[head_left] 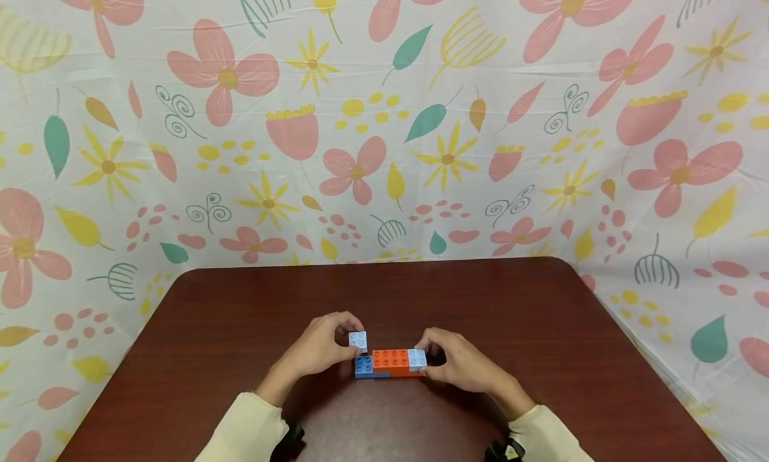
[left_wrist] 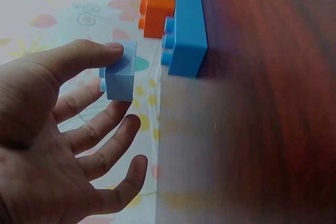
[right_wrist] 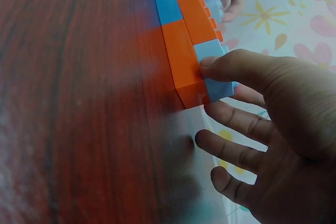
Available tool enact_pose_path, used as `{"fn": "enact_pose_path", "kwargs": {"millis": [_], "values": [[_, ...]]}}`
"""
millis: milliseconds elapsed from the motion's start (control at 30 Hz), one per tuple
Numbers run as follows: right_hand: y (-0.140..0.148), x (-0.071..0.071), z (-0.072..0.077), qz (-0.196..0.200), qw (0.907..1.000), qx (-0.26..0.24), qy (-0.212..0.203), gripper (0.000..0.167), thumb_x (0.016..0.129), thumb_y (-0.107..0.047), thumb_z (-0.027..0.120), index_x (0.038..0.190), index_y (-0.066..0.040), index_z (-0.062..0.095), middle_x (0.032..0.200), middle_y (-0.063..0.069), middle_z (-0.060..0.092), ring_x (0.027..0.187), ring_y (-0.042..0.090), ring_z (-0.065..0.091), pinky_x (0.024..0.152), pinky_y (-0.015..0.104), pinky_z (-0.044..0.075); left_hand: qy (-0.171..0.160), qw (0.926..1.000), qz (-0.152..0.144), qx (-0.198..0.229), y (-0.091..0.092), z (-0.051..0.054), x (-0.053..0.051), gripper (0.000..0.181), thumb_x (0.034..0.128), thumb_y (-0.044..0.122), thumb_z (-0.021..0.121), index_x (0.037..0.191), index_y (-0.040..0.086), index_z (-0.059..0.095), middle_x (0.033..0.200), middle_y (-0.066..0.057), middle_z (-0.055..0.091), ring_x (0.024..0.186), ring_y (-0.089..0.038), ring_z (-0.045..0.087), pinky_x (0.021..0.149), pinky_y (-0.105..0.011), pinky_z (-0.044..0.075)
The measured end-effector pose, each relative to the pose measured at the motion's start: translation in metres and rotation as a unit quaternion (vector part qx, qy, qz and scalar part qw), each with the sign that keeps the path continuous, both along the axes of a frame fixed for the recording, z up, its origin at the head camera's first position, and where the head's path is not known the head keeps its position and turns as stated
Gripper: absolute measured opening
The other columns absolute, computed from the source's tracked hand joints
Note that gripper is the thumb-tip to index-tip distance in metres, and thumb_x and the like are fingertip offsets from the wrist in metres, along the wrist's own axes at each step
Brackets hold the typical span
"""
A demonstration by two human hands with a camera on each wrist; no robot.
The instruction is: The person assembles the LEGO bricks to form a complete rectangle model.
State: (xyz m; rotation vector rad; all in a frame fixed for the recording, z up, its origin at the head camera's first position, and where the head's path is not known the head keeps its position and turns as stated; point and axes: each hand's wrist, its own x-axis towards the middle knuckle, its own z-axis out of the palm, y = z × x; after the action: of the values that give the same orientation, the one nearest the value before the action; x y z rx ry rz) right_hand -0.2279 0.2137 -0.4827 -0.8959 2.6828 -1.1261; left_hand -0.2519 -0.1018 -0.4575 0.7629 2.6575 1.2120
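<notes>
My left hand (head_left: 323, 344) pinches a small light blue block (head_left: 358, 340) between thumb and fingers, held just above the left end of a low block row. That row's bottom layer has a blue block (head_left: 364, 366) at the left and an orange block (right_wrist: 176, 56) at the right. On top sits another orange block (head_left: 390, 360), with a second light blue block (head_left: 417, 359) at the right end. My right hand (head_left: 461, 362) pinches this light blue block, thumb on its near side. In the left wrist view, the held block (left_wrist: 121, 72) is apart from the row.
The row lies on a dark red-brown table (head_left: 288, 288) with rounded far corners. Behind the table hangs a white cloth (head_left: 384, 115) printed with flowers and leaves. Dark straps (head_left: 504, 450) are on both wrists, by the pale sleeves.
</notes>
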Motion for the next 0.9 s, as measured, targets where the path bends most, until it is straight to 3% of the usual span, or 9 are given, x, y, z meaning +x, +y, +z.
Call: {"fn": "enact_pose_path", "kwargs": {"millis": [200, 433, 900], "values": [[0.001, -0.001, -0.001, 0.000, 1.0000, 0.003, -0.003, 0.026, 0.089, -0.017, 0.081, 0.105, -0.024, 0.063, 0.094, -0.008, 0.062, 0.083, 0.020, 0.060, 0.071, 0.022, 0.049, -0.005, 0.9999, -0.011, -0.011, 0.005, 0.001, 0.010, 0.027, 0.0864, 0.016, 0.083, 0.109, 0.019, 0.069, 0.102, 0.004, 0.067, 0.093, -0.019, 0.062, 0.078, -0.029, 0.051], [0.000, -0.001, -0.002, -0.003, 1.0000, 0.004, 0.002, 0.026, 0.088, -0.016, 0.081, 0.105, -0.023, 0.062, 0.094, -0.008, 0.061, 0.083, 0.020, 0.060, 0.071, 0.026, 0.051, -0.014, 0.9995, -0.018, -0.021, 0.008, 0.000, 0.018, 0.026, 0.0856, 0.014, 0.083, 0.107, 0.018, 0.069, 0.100, 0.004, 0.067, 0.090, -0.023, 0.063, 0.075, -0.028, 0.049], [0.000, 0.001, -0.002, 0.000, 1.0000, -0.001, 0.006, 0.026, 0.089, -0.016, 0.081, 0.105, -0.024, 0.063, 0.095, -0.008, 0.062, 0.083, 0.022, 0.061, 0.071, 0.026, 0.051, -0.022, 0.9992, -0.013, -0.031, 0.009, -0.008, 0.018, 0.026, 0.0847, 0.015, 0.084, 0.105, 0.020, 0.070, 0.099, 0.005, 0.067, 0.087, -0.015, 0.062, 0.074, -0.030, 0.050]]}}
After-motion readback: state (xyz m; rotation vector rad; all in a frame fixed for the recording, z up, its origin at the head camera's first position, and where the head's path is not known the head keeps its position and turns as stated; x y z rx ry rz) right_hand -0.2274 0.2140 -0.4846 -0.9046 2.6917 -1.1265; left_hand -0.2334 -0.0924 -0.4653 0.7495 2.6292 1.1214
